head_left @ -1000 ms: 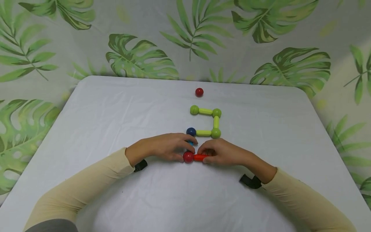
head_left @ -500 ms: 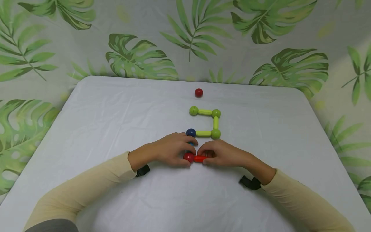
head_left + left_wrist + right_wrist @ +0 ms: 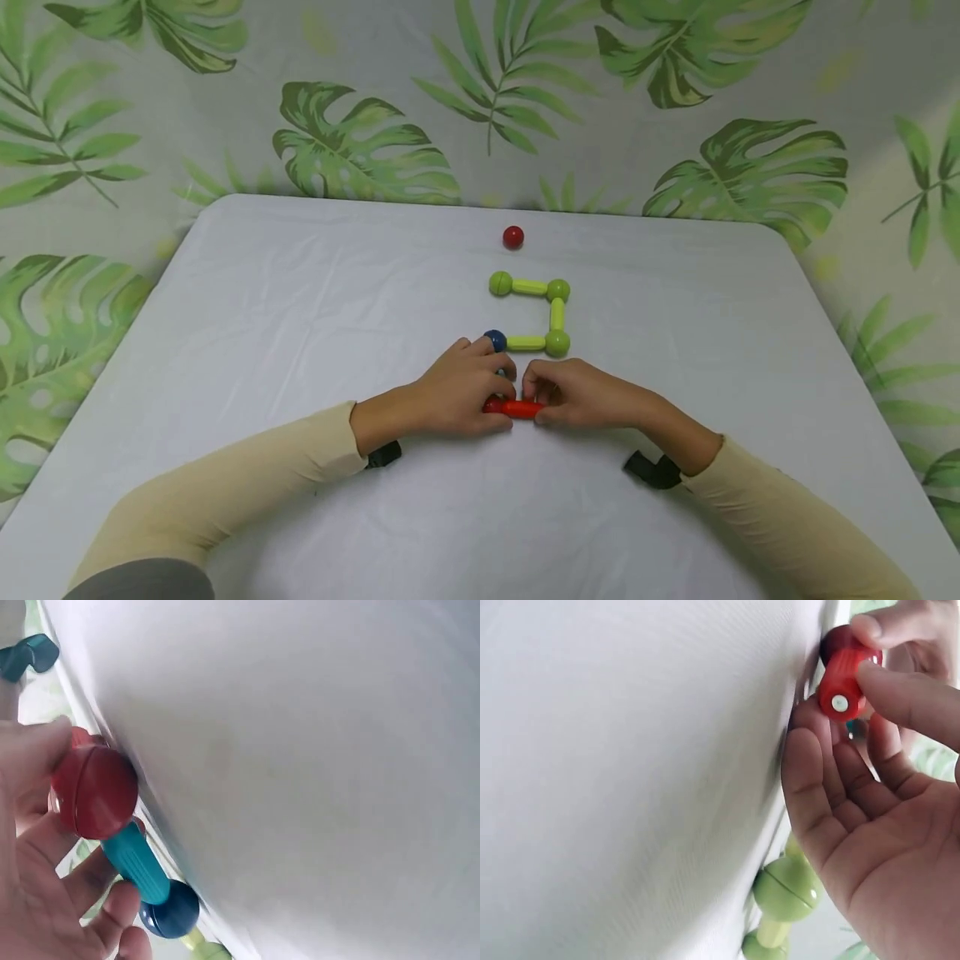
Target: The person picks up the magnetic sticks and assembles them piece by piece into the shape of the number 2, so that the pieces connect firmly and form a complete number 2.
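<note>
My left hand (image 3: 468,387) grips a red ball (image 3: 96,791), thumb on one side and fingers on the other. A red rod (image 3: 522,409) meets this ball and points right; its free end shows a small metal disc in the right wrist view. My right hand (image 3: 596,396) pinches that rod between thumb and fingers. From the red ball a teal rod (image 3: 139,861) runs to a dark blue ball (image 3: 497,340), near my left fingertips. A lime rod (image 3: 527,342) joins the blue ball to a green ball (image 3: 557,342).
Beyond it, an upright lime rod (image 3: 557,315), a green ball (image 3: 558,290), another lime rod (image 3: 530,287) and an end green ball (image 3: 501,283) continue the chain. A loose red ball (image 3: 513,237) lies near the far edge of the white table (image 3: 337,275).
My left hand has shifted right and now covers more of the red ball, its thumb closer to the red rod. My right hand has slid slightly right along the red rod.
</note>
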The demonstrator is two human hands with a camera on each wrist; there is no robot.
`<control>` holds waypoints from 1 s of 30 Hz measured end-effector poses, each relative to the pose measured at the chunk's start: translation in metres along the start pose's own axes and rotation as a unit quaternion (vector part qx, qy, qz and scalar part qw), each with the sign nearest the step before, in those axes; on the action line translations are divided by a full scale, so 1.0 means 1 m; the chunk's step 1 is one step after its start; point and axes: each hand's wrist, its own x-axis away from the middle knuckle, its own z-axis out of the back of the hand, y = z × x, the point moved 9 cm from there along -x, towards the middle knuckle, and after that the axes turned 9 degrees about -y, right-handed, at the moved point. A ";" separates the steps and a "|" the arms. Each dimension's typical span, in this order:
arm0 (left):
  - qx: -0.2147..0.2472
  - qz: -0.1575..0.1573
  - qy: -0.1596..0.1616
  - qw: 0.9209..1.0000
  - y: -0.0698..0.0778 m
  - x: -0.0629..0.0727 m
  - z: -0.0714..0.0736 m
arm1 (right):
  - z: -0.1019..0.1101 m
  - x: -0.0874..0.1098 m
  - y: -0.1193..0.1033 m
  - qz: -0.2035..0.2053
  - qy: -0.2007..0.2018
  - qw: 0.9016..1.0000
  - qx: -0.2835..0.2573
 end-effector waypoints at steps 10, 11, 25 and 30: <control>0.004 0.028 0.027 0.999 -0.003 0.001 0.006 | 0.079 0.008 0.003 -0.023 0.054 0.997 0.044; 0.006 0.029 0.027 0.999 -0.003 0.001 0.006 | 0.094 0.007 0.005 -0.030 0.071 0.995 0.056; 0.057 0.042 -0.007 0.997 -0.007 0.003 -0.003 | 0.178 -0.064 0.059 -0.171 0.081 0.976 0.107; 0.087 0.044 -0.007 0.995 -0.009 0.002 -0.004 | 0.193 -0.086 0.074 -0.198 0.079 0.972 0.098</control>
